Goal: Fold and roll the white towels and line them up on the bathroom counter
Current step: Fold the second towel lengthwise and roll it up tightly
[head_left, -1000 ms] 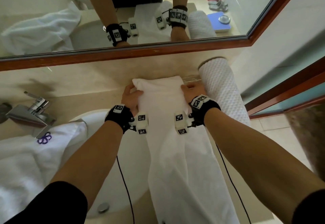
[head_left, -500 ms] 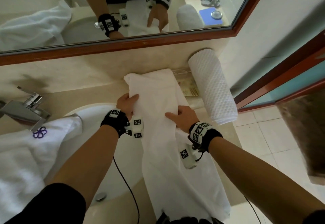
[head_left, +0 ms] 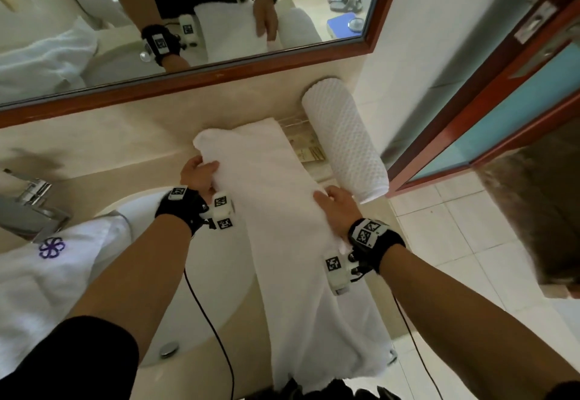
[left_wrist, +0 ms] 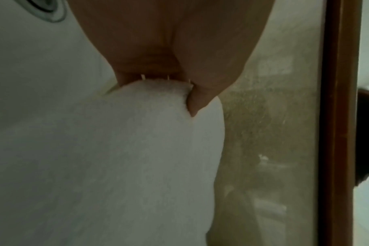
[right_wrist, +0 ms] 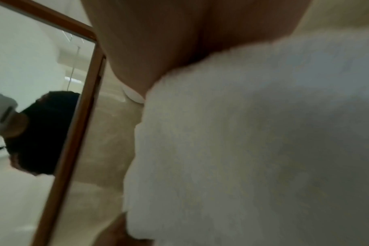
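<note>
A long white towel (head_left: 270, 186), folded into a narrow strip, lies on the beige counter (head_left: 131, 161) from the back wall to the front edge, where it hangs down. My left hand (head_left: 204, 170) grips the strip's left edge near its far end, and the cloth bulges up there. The left wrist view shows the left hand (left_wrist: 158, 79) pinching the white towel (left_wrist: 137, 149). My right hand (head_left: 326, 200) holds the right edge, closer to me. In the right wrist view the right hand (right_wrist: 158, 71) is curled over the white towel (right_wrist: 242, 133). A rolled waffle towel (head_left: 345, 145) lies to the right.
A loose white towel with a purple flower mark (head_left: 50, 261) covers the sink's left side, below the chrome tap (head_left: 31, 208). The sink basin (head_left: 219, 290) is under my left forearm. A wood-framed mirror (head_left: 219, 70) lines the back wall. A small packet (head_left: 309, 153) lies between the towels.
My right hand has slid from the strip's far end back along the right edge toward me. My left hand now grips the left edge, which has bunched up.
</note>
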Available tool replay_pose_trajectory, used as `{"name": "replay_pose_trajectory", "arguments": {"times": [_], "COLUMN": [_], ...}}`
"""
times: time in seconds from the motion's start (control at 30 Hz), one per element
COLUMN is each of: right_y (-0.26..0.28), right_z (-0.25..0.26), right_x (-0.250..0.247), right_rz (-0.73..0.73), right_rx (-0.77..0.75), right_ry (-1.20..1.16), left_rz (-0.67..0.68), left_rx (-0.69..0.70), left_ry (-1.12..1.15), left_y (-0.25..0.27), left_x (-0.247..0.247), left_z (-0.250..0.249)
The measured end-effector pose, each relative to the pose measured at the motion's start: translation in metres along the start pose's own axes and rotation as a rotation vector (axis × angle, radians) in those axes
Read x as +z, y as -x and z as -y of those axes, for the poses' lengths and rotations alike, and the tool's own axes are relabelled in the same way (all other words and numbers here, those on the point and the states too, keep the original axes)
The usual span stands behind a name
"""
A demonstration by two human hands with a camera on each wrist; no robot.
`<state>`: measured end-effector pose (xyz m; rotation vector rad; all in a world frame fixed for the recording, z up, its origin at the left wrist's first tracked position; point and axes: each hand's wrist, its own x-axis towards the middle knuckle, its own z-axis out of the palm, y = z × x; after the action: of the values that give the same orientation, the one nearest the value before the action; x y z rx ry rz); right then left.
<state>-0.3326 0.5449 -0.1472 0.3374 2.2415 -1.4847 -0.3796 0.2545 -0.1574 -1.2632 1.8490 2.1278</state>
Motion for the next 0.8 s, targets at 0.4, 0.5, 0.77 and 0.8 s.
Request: {"name": "replay_pose_trajectory", "arguments": {"times": [0.4, 0.5, 0.77, 0.8], "right_y": [-0.033, -0.064, -0.127, -0.13], "right_z": [0.061, 0.09, 0.117, 0.115], "right_x": [0.034, 0.047, 0.055, 0.056], "right_rz": [-0.02, -0.039, -0.029, -0.017], "right_rx": [-0.229, -0.222, -0.066, -0.087], "right_ry": [0.59, 0.58, 0.255, 0.24], "left_rz": [0.06, 0.078, 0.236, 0.239], "left_rx": [-0.13, -0.162, -0.126, -0.1], "left_ry": [0.08, 0.068, 0.267, 0.258], "left_y": [-0.013, -0.019, -0.029, -0.031], "left_x": [0.002, 0.002, -0.006, -0.007], "left_z": [-0.01, -0.015, -0.028, -0.029]}}
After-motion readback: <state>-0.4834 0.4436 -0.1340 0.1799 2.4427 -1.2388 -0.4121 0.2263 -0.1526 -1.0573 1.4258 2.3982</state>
